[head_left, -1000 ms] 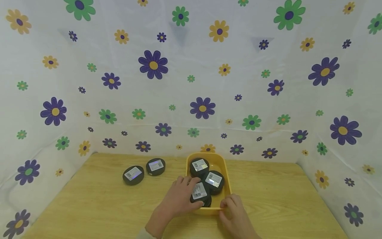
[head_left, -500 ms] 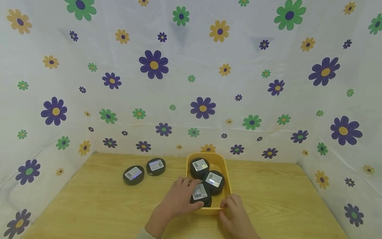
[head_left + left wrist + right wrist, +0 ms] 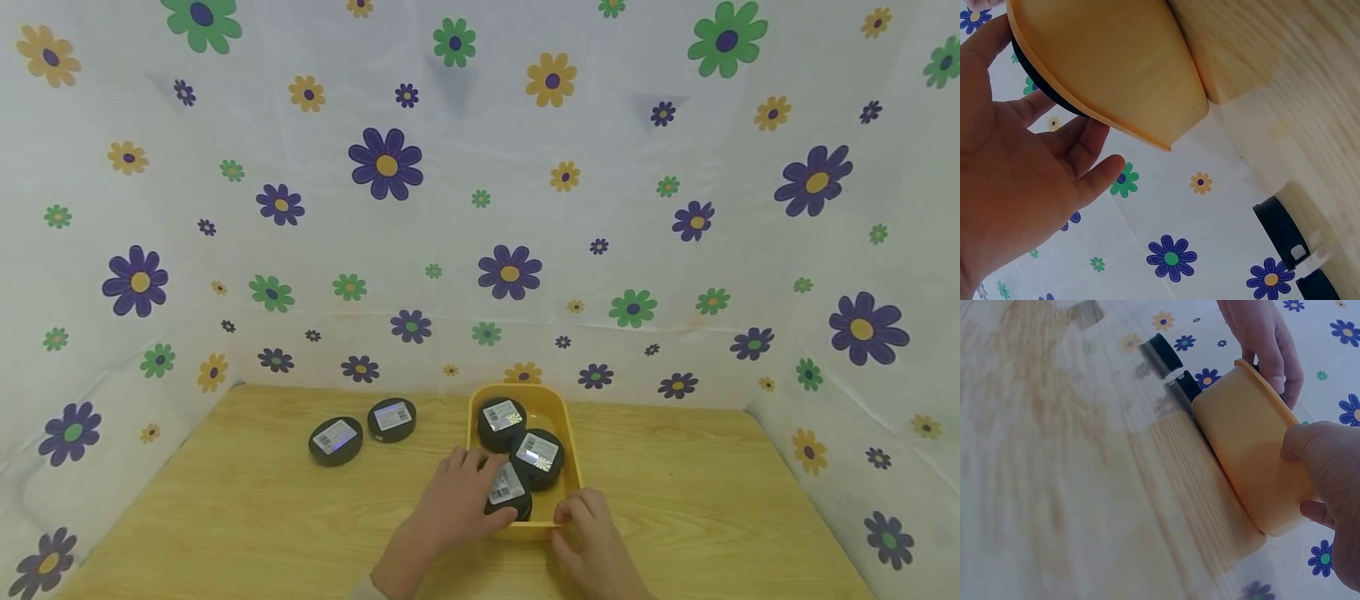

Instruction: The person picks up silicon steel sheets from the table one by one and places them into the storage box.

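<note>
In the head view, a yellow tray [image 3: 574, 467] on the table holds several flat round black discs with white barcode labels. My left hand [image 3: 457, 504] reaches over the tray's left wall and grips the nearest disc [image 3: 508, 492], thumb at its near side and fingers at its far side. Part of another disc seems to show beneath it. Two more discs, the far disc [image 3: 502, 423] and the middle disc [image 3: 537, 457], lie further in. My right hand [image 3: 592, 537] pinches the tray's near right corner. From the right wrist, its thumb [image 3: 1297, 442] presses on the tray wall.
Two more black discs, a left one [image 3: 335, 441] and a right one [image 3: 392, 419], lie on the wooden table [image 3: 247, 500] left of the tray. A white flowered cloth [image 3: 442, 242] rises behind the table and along both sides.
My left hand has shifted slightly right with the gripped disc, which sits more squarely over what is beneath it. My right hand and the tray have stayed put.
</note>
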{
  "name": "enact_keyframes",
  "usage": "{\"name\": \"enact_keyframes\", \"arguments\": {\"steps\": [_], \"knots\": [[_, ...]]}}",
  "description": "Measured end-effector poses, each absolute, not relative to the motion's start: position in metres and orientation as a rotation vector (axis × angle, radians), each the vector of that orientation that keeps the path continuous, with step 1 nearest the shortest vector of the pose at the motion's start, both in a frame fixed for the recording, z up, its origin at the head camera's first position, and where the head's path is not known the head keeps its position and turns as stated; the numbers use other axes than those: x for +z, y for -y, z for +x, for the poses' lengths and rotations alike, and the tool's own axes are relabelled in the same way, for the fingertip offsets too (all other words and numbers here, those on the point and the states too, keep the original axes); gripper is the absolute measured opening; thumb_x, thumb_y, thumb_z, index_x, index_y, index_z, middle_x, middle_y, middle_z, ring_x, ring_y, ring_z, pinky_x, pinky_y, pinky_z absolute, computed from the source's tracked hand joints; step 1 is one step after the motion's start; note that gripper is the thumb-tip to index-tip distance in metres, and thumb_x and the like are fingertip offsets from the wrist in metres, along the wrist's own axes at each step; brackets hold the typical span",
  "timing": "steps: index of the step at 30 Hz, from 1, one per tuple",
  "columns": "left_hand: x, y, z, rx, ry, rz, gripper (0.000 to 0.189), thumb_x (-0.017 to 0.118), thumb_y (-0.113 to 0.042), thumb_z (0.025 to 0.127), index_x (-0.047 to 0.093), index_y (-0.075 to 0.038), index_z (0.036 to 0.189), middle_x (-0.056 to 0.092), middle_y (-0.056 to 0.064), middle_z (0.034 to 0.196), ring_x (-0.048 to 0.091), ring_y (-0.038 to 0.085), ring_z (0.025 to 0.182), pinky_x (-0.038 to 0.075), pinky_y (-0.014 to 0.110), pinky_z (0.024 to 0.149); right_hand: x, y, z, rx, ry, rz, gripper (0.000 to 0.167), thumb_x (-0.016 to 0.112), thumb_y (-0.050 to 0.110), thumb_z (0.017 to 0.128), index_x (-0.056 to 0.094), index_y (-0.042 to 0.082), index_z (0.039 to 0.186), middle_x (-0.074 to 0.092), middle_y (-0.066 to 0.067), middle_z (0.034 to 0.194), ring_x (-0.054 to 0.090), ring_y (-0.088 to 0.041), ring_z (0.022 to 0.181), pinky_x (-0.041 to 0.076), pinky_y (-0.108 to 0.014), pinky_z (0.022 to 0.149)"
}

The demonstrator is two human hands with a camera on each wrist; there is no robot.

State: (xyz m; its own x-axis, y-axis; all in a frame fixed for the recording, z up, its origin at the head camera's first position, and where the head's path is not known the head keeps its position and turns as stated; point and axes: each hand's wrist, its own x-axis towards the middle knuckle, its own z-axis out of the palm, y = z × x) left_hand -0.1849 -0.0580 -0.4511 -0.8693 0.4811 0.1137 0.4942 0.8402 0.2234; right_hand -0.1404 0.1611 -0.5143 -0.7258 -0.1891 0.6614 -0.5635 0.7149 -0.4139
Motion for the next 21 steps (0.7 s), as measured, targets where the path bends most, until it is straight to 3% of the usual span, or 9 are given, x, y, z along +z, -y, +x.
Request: {"name": "enact_keyframes", "arguments": {"steps": [7,21], "knots": [[-0.4471,0.0541,-0.1803,-0.291,2.987,-0.74,0.072,0.064,-0.06,0.087,0.051,-0.016,0.141,0.055,0.015,0.125,0.047,0.031,0.114,0.042,0.051,0.1,-0.5153,-0.1608,-0.1402,0.821,2.321,0.561,0.045,0.084,-0.004,0.061,0.056,0.02,0.085,0.045,0.014,0.094,0.044,-0.004,0.093,0.044,-0.022,0.081],[-0.4423,0.0541,-0.1752,-0.255,2.966,-0.751,0.068,0.064,-0.056,0.088,0.051,-0.015,0.141,0.057,0.015,0.121,0.049,0.03,0.112,0.043,0.05,0.1,-0.5157,-0.1619,-0.1412,0.816,2.293,0.593,0.045,0.084,-0.005,0.06,0.056,0.019,0.085,0.046,0.013,0.095,0.044,-0.004,0.093,0.037,-0.014,0.084]]}}
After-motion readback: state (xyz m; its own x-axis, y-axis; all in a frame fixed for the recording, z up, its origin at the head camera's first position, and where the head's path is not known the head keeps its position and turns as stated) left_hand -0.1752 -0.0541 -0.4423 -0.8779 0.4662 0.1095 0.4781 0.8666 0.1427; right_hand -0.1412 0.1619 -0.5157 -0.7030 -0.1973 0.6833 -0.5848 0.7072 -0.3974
